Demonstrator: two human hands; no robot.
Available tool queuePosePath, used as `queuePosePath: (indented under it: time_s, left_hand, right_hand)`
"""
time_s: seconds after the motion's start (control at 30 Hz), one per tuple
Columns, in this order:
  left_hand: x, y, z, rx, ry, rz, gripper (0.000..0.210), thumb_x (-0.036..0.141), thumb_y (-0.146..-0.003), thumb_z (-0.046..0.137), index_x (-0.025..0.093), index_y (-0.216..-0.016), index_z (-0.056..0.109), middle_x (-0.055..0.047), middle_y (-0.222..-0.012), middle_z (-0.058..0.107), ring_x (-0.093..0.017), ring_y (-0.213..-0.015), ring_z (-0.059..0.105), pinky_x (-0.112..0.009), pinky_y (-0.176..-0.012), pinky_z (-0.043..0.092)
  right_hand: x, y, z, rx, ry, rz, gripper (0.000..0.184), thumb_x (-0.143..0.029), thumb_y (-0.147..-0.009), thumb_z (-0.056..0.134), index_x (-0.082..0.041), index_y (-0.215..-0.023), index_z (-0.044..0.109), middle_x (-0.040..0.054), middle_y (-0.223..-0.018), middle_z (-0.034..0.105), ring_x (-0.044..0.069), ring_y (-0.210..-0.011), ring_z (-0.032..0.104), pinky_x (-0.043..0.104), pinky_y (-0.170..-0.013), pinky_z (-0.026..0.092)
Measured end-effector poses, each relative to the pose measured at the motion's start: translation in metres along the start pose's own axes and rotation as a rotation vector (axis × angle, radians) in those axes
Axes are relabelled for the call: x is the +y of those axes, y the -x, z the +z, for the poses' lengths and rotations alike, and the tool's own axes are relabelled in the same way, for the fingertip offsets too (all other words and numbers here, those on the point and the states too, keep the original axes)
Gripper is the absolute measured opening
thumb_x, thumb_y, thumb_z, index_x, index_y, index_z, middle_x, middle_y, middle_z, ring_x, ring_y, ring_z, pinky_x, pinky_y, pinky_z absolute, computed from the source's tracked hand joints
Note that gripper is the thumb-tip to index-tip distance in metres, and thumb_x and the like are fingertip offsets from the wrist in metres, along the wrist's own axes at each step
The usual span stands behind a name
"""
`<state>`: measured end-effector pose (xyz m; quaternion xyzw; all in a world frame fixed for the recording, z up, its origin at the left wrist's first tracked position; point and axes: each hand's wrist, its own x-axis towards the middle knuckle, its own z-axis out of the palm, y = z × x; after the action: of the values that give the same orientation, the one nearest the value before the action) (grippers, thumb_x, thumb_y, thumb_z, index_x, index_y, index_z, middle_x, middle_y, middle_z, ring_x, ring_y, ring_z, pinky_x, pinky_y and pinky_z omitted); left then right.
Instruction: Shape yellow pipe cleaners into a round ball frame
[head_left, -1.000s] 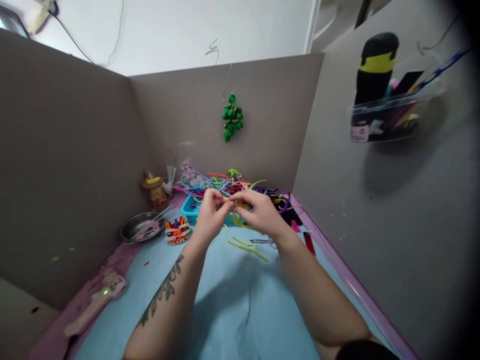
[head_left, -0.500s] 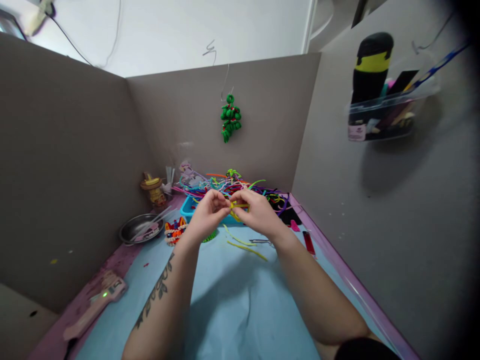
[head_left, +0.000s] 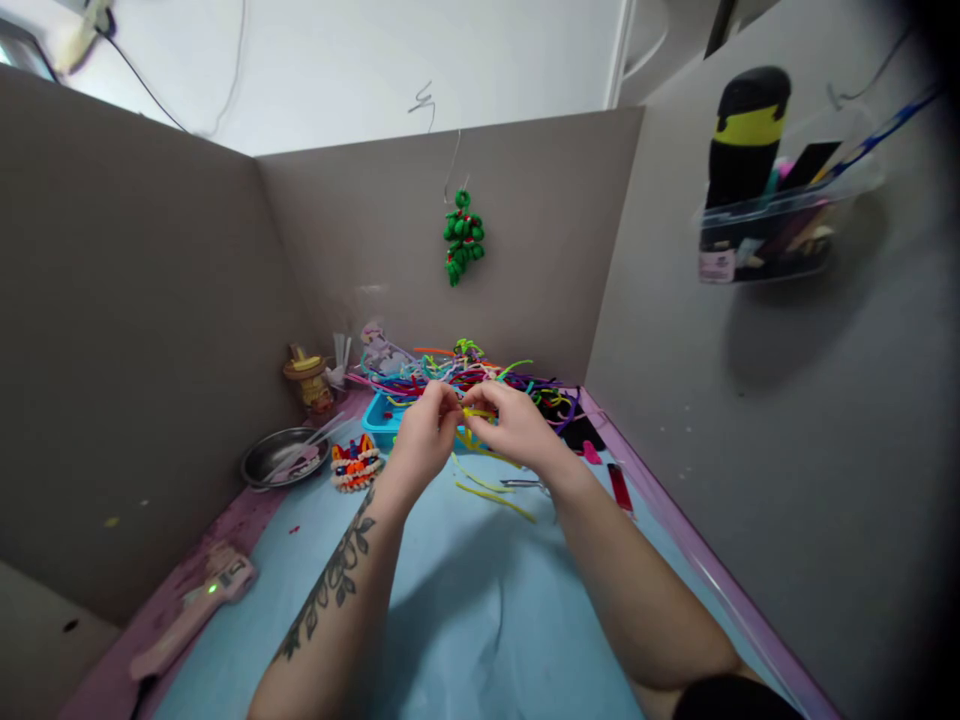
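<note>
Above the far part of the blue table cover, my left hand (head_left: 429, 432) and my right hand (head_left: 511, 420) meet fingertip to fingertip. Between them is a yellow pipe cleaner (head_left: 472, 437), bent, with strands hanging below the fingers. Both hands pinch it; the exact grip is partly hidden by the fingers. Two more yellow pipe cleaners (head_left: 495, 499) lie on the cover just below the hands. Close by my right wrist rests a slim metal tool (head_left: 520, 484), partly covered, perhaps pliers or scissors.
Behind the hands, a blue tray (head_left: 380, 424) overflows with coloured pipe cleaners (head_left: 420, 372). Left are an orange and cream beaded piece (head_left: 355, 465), a metal bowl (head_left: 279, 457) and a pink glue gun (head_left: 199, 612). A green ornament (head_left: 463, 238) hangs ahead; a clear bin (head_left: 765, 240) hangs right.
My left hand has rotated inward, its forearm turning so more of the tattoo shows. The green piece beneath it is now hidden. My right hand has hardly moved.
</note>
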<state>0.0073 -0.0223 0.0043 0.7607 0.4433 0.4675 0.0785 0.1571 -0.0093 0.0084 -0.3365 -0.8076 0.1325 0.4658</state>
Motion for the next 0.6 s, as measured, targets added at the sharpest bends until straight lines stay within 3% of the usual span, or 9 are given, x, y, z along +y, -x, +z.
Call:
queuePosePath:
  time_s: [0.37,0.6]
  left_hand:
    - [-0.0024,0.0014,0.0024,-0.007,0.016,-0.001,0.012,0.011,-0.075,0.046,0.021,-0.078,0.04,0.002,-0.074,0.052,-0.011,-0.066,0.051,-0.022,-0.062,0.038]
    - [0.0009,0.0008,-0.0002,-0.019,-0.001,-0.024,0.011,0.012,-0.075,0.046,0.021,-0.078,0.041,0.003,-0.073,0.052,-0.011,-0.067,0.051,-0.022,-0.062,0.039]
  right_hand:
    - [0.0041,-0.0007,0.0015,-0.008,0.048,0.059,0.007,-0.011,-0.067,0.052,-0.017,-0.068,0.057,0.0,-0.071,0.055,0.011,-0.068,0.051,0.023,-0.063,0.039]
    - [0.0036,-0.0022,0.0012,-0.003,0.12,-0.007,0.009,-0.011,-0.067,0.055,-0.017,-0.06,0.055,0.0016,-0.073,0.057,0.014,-0.075,0.051,0.029,-0.075,0.037]
